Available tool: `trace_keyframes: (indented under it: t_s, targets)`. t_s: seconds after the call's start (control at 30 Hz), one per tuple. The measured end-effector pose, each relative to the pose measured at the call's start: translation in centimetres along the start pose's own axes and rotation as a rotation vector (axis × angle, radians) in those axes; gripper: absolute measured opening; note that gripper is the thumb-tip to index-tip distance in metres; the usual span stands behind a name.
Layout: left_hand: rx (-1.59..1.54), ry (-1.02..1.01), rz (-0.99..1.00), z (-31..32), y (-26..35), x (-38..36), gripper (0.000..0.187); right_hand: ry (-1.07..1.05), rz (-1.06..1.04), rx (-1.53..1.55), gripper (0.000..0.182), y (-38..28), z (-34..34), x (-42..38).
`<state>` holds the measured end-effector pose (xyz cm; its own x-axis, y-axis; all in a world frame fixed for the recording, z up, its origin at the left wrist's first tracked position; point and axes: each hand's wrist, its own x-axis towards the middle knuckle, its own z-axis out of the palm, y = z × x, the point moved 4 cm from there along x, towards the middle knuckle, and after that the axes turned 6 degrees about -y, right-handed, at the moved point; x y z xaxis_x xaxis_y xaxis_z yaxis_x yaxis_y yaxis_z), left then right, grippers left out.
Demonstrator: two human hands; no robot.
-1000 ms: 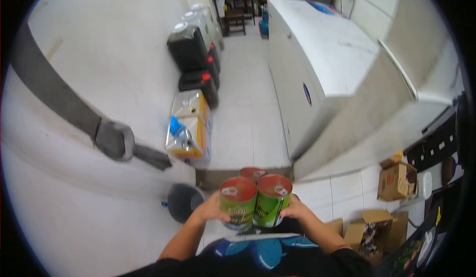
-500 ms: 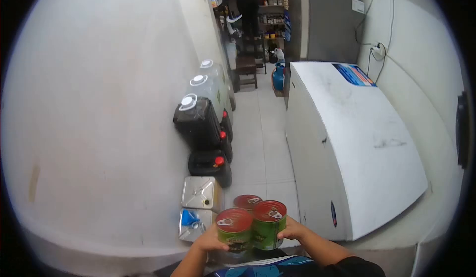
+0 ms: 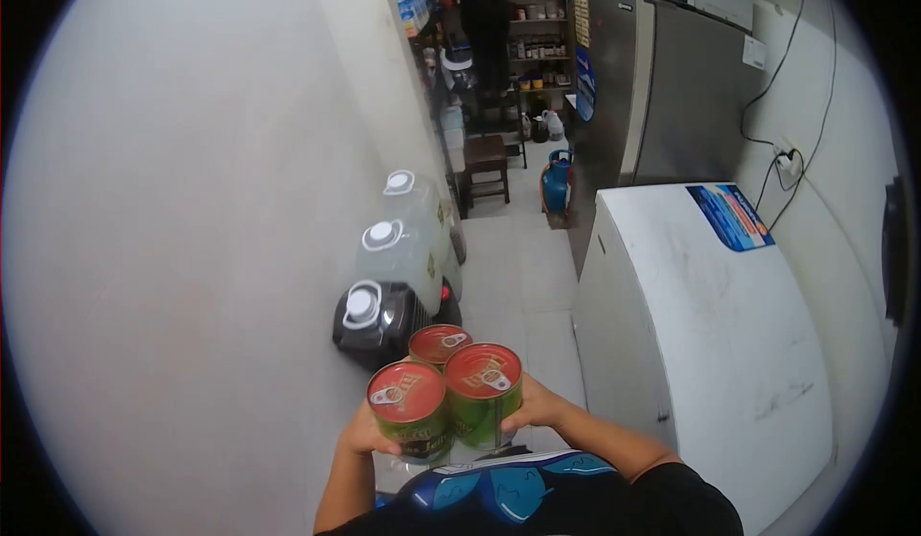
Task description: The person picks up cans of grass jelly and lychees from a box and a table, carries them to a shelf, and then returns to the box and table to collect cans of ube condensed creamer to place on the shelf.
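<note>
Three tins with red pull-tab lids and green labels are pressed together in front of my chest. The left tin touches the palm and fingers of my left hand, whose thumb lies across its front. Around the side of the right tin my right hand is closed, thumb forward. Behind these two sits the third tin, showing mainly its lid. All are upright. The fingers behind and beneath the tins are hidden.
Jerrycans line the wall on the left. A white chest freezer and a grey refrigerator border the aisle on the right. Ahead are a wooden stool, a blue gas cylinder, stocked shelves and a person in dark clothes.
My view has advanced along the aisle; the refrigerator, stool and cylinder look closer. The square metal tins at lower left have mostly left view. Both hands still hold the three tins, now further left in view.
</note>
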<state>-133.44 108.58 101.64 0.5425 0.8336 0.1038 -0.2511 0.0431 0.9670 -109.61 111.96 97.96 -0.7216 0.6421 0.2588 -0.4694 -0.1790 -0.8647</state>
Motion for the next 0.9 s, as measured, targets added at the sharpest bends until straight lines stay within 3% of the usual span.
trace_keyframes:
  t_s: [0.13,0.37,0.57,0.67,0.77,0.87,0.9]
  targets:
    - [-0.008,-0.165,-0.054,-1.7,2.7,13.0,0.128,0.127,-0.025,-0.022,0.099,-4.5,-8.8,3.2]
    - [-0.014,-0.320,-0.054,-9.9,0.3,33.4,0.131,0.243,-0.122,-0.103,0.098,-8.8,-26.0,11.2]
    - [0.010,-0.042,-0.085,-19.3,-2.0,45.3,0.112,0.095,-0.019,-0.068,0.099,-13.1,-40.6,22.7]
    - [0.021,0.149,-0.097,-25.2,-2.3,49.1,0.115,-0.031,0.032,0.114,0.099,-15.1,-45.7,30.0]
    - [0.044,0.263,0.013,-29.9,-3.0,51.0,0.118,-0.101,0.054,0.137,0.100,-14.7,-50.0,35.4]
    - [0.042,0.359,0.037,-34.4,-2.5,57.0,0.120,-0.126,0.060,0.146,0.102,-14.0,-56.4,41.1]
    - [0.004,0.306,-0.005,-35.6,-2.4,59.5,0.118,-0.116,0.067,0.146,0.102,-14.4,-58.3,42.7]
